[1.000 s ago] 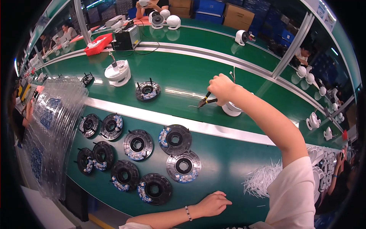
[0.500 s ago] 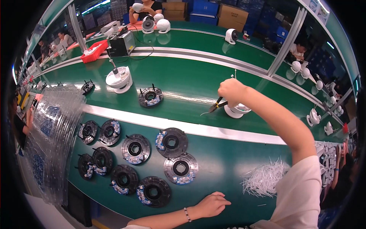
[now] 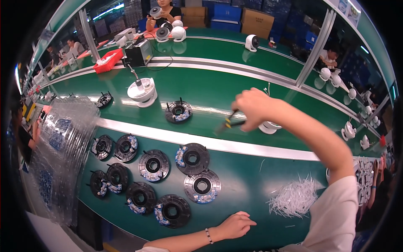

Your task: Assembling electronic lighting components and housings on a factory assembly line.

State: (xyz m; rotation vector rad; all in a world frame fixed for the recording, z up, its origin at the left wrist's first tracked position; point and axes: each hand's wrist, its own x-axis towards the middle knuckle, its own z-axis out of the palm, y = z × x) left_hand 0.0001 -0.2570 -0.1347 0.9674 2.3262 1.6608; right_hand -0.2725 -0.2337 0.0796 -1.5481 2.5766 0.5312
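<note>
My right hand (image 3: 255,108) is closed round a pair of side cutters (image 3: 228,122) with dark, yellow-marked handles, blurred by motion above the green belt. Partly behind that hand and forearm stands a white rounded housing (image 3: 269,127), with thin white leads rising from it. My left hand (image 3: 236,225) rests on the near green tabletop, holding nothing, fingers loosely extended. Right of it lies a heap of thin white plastic offcuts (image 3: 294,197), and one loose white strip (image 3: 262,165) lies nearer the metal rail.
Several black round bases with blue circuit boards (image 3: 192,158) cover the left tabletop. On the belt are another black base (image 3: 178,111) and an open white housing (image 3: 142,92). Clear plastic trays (image 3: 67,155) stack at left. A red bin (image 3: 108,61) stands farther back; co-workers sit beyond.
My right hand has drawn slightly left with the cutters. The thin strip by their jaws is gone from there, and one now lies on the near tabletop. Belt items have shifted right.
</note>
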